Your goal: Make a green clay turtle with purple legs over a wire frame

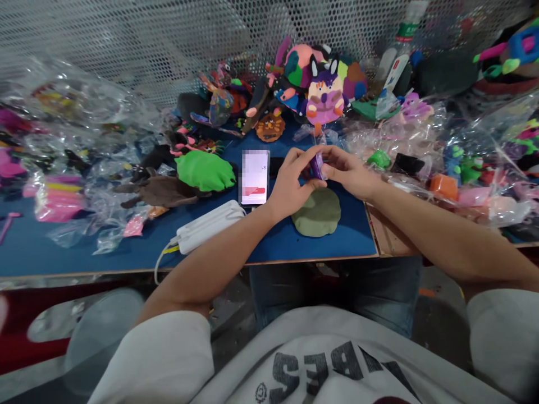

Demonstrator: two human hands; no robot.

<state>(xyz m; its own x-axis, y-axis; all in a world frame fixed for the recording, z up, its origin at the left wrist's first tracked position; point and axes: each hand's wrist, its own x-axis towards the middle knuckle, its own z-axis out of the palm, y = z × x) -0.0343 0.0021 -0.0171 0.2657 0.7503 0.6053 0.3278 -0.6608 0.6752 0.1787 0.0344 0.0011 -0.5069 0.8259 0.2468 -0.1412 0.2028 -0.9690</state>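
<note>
From where I stand, the person at the blue counter has both hands together just right of the middle of the frame. The left hand has its grip closed on a small purple piece, fingers at the far edge and thumb beneath. The right hand is gripping the same piece from the other side. The purple piece is held up off the counter, partly hidden by the fingers, so I can't quite tell whether it is bare or wrapped.

Just below the hands lies a flat, olive-green disc, its outline roughly round. To the left of the hands, near the centre, a lit phone lies beside a bright green lump. A white block with a cable sits nearer the front edge.

Toward the top centre stands a purple figure with pointed ears, and a brown lion-like face is to its left. Clear plastic bags crowd the left side. At the right, an orange lump sits among more plastic. A bottle leans at the upper right, before a perforated panel.
</note>
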